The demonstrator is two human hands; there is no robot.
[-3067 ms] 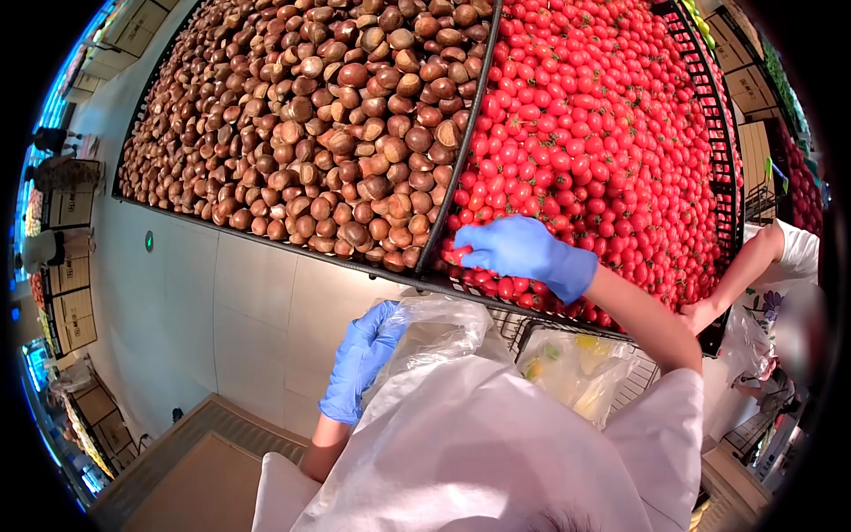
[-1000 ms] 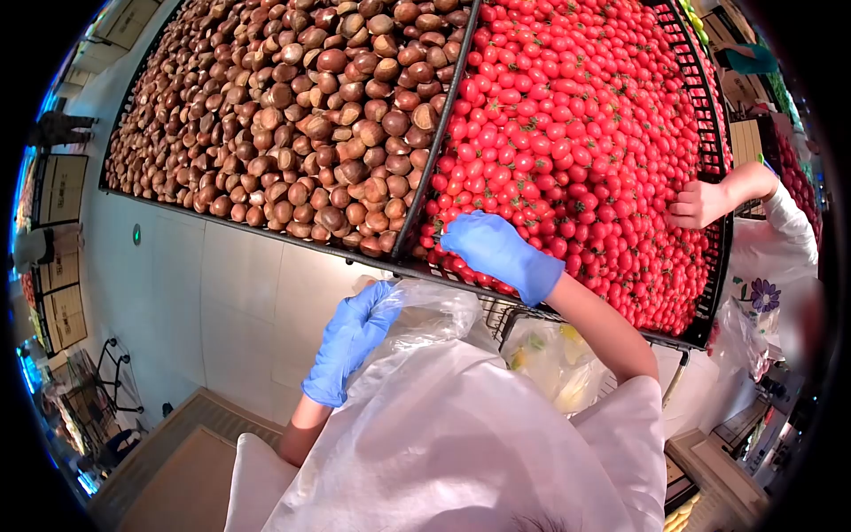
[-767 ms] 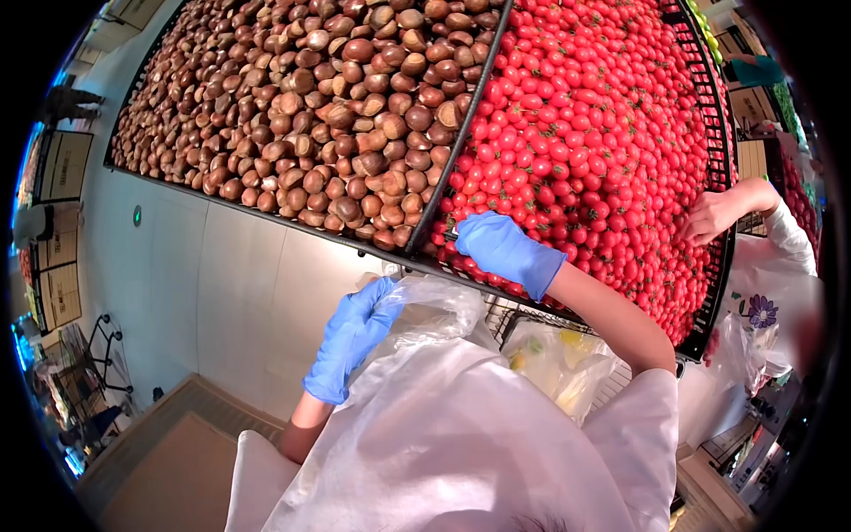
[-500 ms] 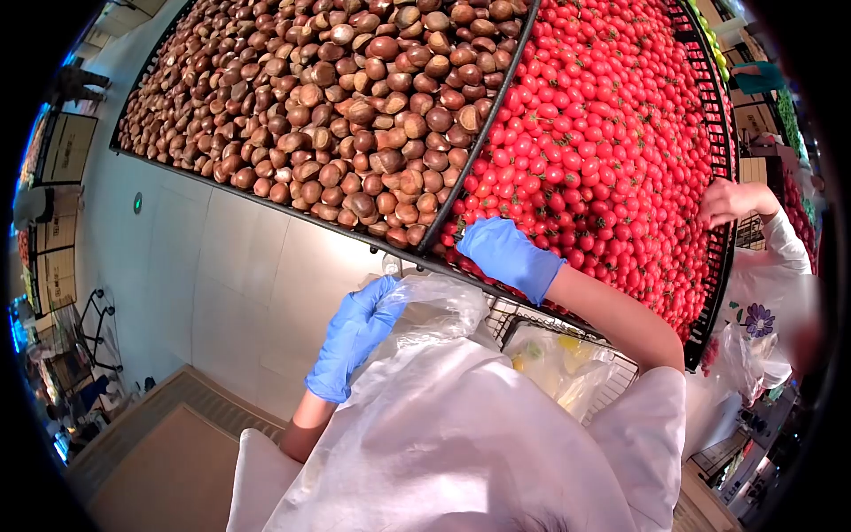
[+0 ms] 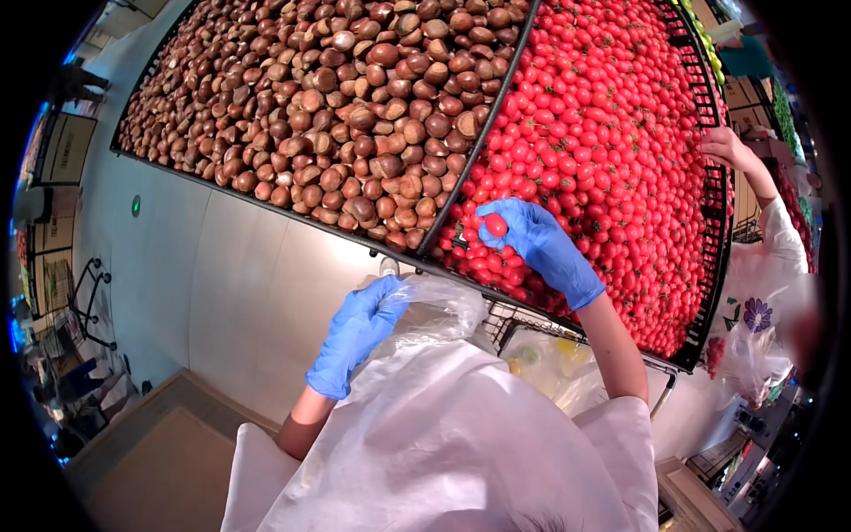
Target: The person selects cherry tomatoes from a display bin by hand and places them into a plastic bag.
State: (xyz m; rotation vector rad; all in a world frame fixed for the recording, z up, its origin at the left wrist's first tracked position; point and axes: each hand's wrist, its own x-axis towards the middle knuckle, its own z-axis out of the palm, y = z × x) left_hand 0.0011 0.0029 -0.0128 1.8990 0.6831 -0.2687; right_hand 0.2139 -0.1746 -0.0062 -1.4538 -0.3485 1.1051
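Observation:
My left hand (image 5: 353, 339), in a blue glove, is closed on the edge of a clear plastic bag (image 5: 441, 306) in front of my chest. In a matching glove, my right hand (image 5: 542, 251) pinches a red cherry tomato (image 5: 495, 225) between thumb and fingers. It is over the near left corner of the heap of cherry tomatoes (image 5: 612, 115), beside the black divider (image 5: 486, 133). A dark patch of crate floor shows left of that hand. Whether more tomatoes are inside the right hand is hidden.
Chestnuts (image 5: 319, 115) fill the bin left of the divider. A wire cart (image 5: 505, 326) with filled plastic bags (image 5: 554, 363) stands below the tomato bin. At the right, another person's hand (image 5: 729, 149) reaches to the bin's rim; a clear bag (image 5: 752, 359) hangs by that person.
My right hand has moved a little right, turned, and now shows a cherry tomato at its fingertips. The left hand stays on the bag. The other person's hand has risen towards the rim.

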